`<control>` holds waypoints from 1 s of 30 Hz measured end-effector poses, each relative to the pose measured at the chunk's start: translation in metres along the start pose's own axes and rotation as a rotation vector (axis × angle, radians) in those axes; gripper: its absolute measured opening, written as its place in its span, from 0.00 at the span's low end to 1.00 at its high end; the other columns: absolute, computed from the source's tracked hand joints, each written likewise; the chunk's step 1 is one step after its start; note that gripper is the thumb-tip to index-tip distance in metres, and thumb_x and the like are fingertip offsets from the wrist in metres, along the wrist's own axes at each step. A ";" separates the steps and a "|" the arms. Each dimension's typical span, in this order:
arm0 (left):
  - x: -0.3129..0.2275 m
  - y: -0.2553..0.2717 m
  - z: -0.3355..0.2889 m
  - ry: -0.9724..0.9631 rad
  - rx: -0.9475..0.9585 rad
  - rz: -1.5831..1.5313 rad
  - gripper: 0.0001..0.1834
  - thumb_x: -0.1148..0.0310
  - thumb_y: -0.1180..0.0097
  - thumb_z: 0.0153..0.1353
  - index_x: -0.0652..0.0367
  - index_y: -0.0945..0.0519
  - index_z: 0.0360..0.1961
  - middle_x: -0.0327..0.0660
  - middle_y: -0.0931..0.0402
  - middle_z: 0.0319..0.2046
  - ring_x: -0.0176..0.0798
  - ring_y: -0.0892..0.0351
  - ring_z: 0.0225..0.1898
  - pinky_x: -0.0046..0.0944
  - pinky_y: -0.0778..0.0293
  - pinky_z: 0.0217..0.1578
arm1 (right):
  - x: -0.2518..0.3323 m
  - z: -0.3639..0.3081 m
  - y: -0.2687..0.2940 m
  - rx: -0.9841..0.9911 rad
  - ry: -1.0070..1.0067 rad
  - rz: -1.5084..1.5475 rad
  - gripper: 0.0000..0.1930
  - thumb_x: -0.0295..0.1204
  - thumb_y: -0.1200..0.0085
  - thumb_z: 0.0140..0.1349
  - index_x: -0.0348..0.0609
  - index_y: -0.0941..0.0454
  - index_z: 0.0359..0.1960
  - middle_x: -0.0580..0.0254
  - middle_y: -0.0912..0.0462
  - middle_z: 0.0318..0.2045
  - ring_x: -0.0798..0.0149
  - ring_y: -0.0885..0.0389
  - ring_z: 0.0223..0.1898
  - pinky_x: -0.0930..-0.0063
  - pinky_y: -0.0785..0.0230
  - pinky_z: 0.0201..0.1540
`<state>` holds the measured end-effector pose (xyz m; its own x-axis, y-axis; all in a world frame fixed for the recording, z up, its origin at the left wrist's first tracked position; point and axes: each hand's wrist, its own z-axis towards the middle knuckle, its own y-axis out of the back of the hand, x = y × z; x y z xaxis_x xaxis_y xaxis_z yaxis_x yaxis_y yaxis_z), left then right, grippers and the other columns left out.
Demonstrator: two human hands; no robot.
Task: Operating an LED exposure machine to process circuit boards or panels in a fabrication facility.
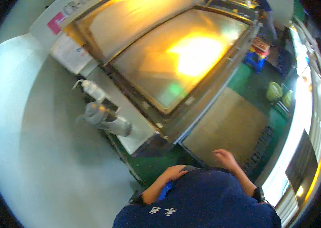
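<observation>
My left hand (175,172) rests at my waist against the dark blue shirt, fingers stretched out and holding nothing that I can see. Out in front of my body on the right hangs my right hand (224,156), its fingers loosely bent and apart from any object. Ahead lies a large machine bed with a glossy panel (149,64) in a dark frame, reflecting bright yellow light. A white bottle with a bent spout (93,90) lies on the ledge (139,137) at the machine's left end, beside a blurred greyish bottle-like thing (119,126).
A second framed panel (118,30) tilts up behind the bed. Brown board-like matting (225,125) covers part of the green floor at right. Farther off are a blue and red stool-like object (257,57), a yellow-green bag (274,91) and part of another person (268,19).
</observation>
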<state>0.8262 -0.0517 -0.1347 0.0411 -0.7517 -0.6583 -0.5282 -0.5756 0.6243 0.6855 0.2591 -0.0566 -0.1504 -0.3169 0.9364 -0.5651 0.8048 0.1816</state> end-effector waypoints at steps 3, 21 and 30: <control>-0.021 -0.017 -0.004 0.074 0.056 -0.039 0.32 0.46 0.54 0.64 0.56 0.33 0.62 0.49 0.31 0.58 0.53 0.31 0.58 0.49 0.33 0.56 | -0.010 -0.019 -0.015 0.365 -0.022 -0.066 0.17 0.36 0.49 0.65 0.39 0.24 0.51 0.57 0.17 0.43 0.62 0.21 0.47 0.68 0.32 0.54; -0.126 -0.011 0.178 -0.050 0.405 -0.095 0.31 0.56 0.48 0.63 0.65 0.33 0.61 0.55 0.32 0.59 0.51 0.34 0.62 0.44 0.39 0.61 | 0.012 0.047 -0.103 0.402 0.729 -0.522 0.39 0.45 0.31 0.41 0.49 0.30 0.59 0.51 0.29 0.58 0.45 0.32 0.59 0.47 0.40 0.58; -0.140 0.006 0.230 -0.448 0.441 0.466 0.31 0.50 0.51 0.61 0.60 0.30 0.59 0.51 0.31 0.58 0.51 0.32 0.59 0.47 0.34 0.58 | 0.090 0.067 -0.103 0.453 0.546 -0.217 0.44 0.48 0.26 0.35 0.43 0.30 0.55 0.48 0.25 0.52 0.45 0.27 0.54 0.55 0.35 0.54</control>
<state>0.6224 0.1237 -0.1355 -0.5647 -0.6283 -0.5351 -0.6990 0.0195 0.7148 0.6757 0.1137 -0.0110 0.3604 -0.0559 0.9311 -0.8334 0.4291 0.3484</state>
